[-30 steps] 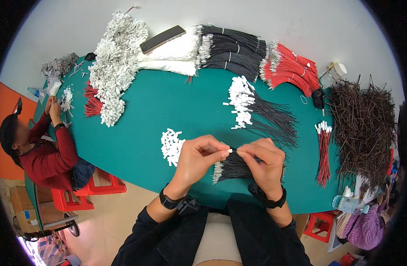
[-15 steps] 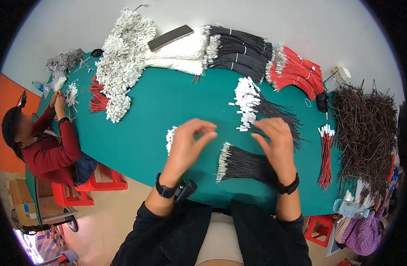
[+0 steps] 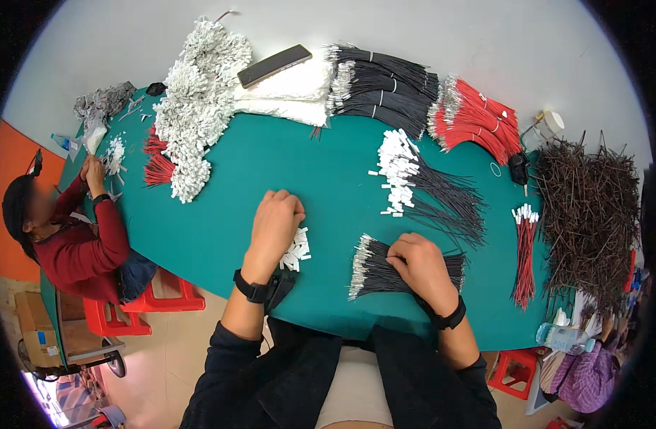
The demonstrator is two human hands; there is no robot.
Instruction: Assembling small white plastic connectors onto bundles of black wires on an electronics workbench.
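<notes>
The fingers of the left hand point(image 3: 273, 225), left of the frame's centre, were bent and drawn together, pointing down at the edge of a small pile of white tube-like pieces point(image 3: 297, 250); whether they gripped one could not be told. The fingers of the right hand point(image 3: 422, 264), right of centre in the lower half, were curled with the thumb close to the index finger, over a spread bundle of black wires point(image 3: 380, 270); whether a wire was pinched there was hidden. The bundle's metal-tipped ends faced left.

A dark band point(image 3: 251, 288) circled the left wrist, another point(image 3: 451, 315) the right. Both hands were over a green table point(image 3: 299, 161).

Above the right hand lay black wires with white ends point(image 3: 399, 168). Farther right stood out a slim bunch of red wires with white ends point(image 3: 526, 261), and at the right edge a brown tangled heap point(image 3: 585, 214).

Along the top lay tied black bundles point(image 3: 392, 82), tied red bundles point(image 3: 479, 118), white packets point(image 3: 292, 96) bearing a dark flat object point(image 3: 274, 66), and a white mound point(image 3: 199, 89). At the left edge sat a co-worker in dark red point(image 3: 88, 247).
</notes>
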